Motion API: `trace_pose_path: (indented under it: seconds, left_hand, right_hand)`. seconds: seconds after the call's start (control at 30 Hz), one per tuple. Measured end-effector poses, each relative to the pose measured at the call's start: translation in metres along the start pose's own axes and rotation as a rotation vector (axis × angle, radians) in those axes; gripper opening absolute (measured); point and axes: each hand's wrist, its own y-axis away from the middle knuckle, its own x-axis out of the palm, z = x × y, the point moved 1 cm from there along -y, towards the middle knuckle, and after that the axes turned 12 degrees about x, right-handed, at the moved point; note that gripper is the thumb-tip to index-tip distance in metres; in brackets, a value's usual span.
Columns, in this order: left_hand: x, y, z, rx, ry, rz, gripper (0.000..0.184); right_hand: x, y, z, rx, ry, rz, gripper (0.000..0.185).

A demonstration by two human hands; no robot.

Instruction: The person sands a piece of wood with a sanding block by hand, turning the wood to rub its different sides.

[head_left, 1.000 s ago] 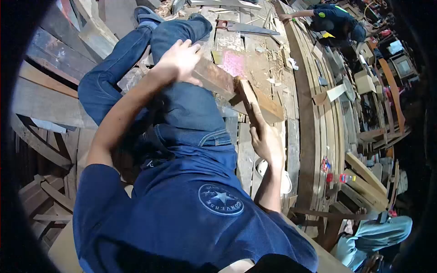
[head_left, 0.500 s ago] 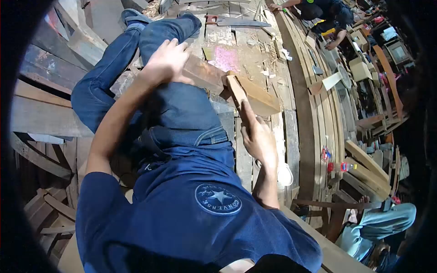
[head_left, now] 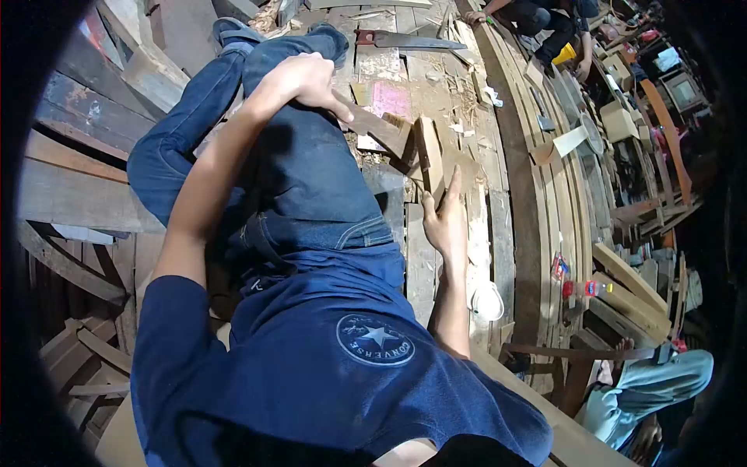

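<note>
My left hand (head_left: pixel 310 81) is closed on the near end of a dark wooden beam (head_left: pixel 377 131) above my thigh, its thumb stretched along the wood. The beam's other end meets a pale wooden block (head_left: pixel 429 154), which is tilted up across it. My right hand (head_left: pixel 447 222) is at the block's lower end, which sits between the thumb and the stretched forefinger; its other fingers are mostly hidden. Beyond the beam, a pink patch (head_left: pixel 391 101) shows on the plank floor.
A handsaw (head_left: pixel 408 40) lies beyond my knees. Long planks (head_left: pixel 545 210) run along the right, near a white cup (head_left: pixel 488 301) and a bottle (head_left: pixel 597 288). One person crouches at the top right; another person's legs (head_left: pixel 657 389) show at the lower right.
The pale block has swung more upright and shifted right. My right thumb and forefinger have spread apart. My left hand has moved up and right. The person at the top right has shifted.
</note>
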Motion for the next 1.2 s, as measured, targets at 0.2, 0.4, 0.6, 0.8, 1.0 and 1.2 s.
trace_pose_path:
  seconds: [0.2,0.4,0.6,0.8,1.0,1.2]
  left_hand:
    - [-0.002,-0.032,0.022,-0.093,0.109,0.204,0.1]
    - [0.007,-0.05,0.037,-0.153,0.167,0.288,0.097]
    - [-0.009,-0.038,0.024,-0.161,0.143,0.27,0.098]
    - [-0.004,-0.041,0.026,-0.122,0.138,0.271,0.095]
    - [-0.015,-0.04,0.017,-0.157,0.077,0.316,0.114]
    - [-0.001,-0.054,0.029,-0.169,0.098,0.343,0.109]
  right_hand:
    - [0.058,-0.023,-0.018,-0.206,-0.03,-0.11,0.071]
    - [0.083,-0.061,-0.095,0.162,-0.111,-0.079,0.063]
    - [0.088,-0.092,-0.132,0.252,-0.147,-0.144,0.061]
    - [0.081,-0.078,-0.127,-0.02,-0.1,-0.039,0.063]
    - [0.086,-0.141,-0.25,0.226,0.061,-0.185,0.062]
    - [0.082,-0.068,-0.134,0.051,-0.215,-0.009,0.064]
